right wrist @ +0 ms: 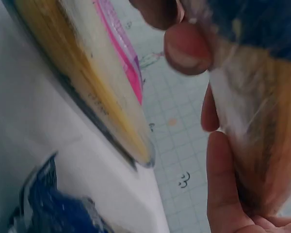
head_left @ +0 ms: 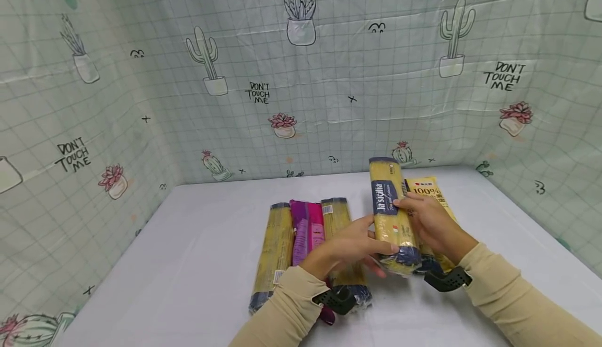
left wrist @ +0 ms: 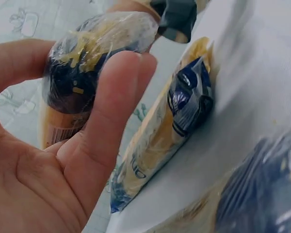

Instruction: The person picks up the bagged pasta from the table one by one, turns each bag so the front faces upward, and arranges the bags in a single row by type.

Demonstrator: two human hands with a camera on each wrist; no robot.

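Observation:
A pack of spaghetti (head_left: 386,221) with a dark blue "la sicilia" label is held up at a tilt between both hands. My left hand (head_left: 350,243) grips its lower end from the left, with the thumb across the front. From the right side, my right hand (head_left: 431,224) holds it around the middle, its thumb by the label. In the left wrist view, the clear wrapper of the pack's blue-banded end (left wrist: 77,80) bunches between thumb and fingers. The right wrist view shows fingers (right wrist: 220,179) around the pack's side.
Left of the held pack, two more spaghetti packs (head_left: 274,247) lie on the white table (head_left: 202,263) with a magenta and purple pack (head_left: 312,212) between them. Behind my right hand are a yellow "100%" pack (head_left: 425,184) and another blue-ended pack (head_left: 429,264). A patterned cloth (head_left: 329,75) stands behind.

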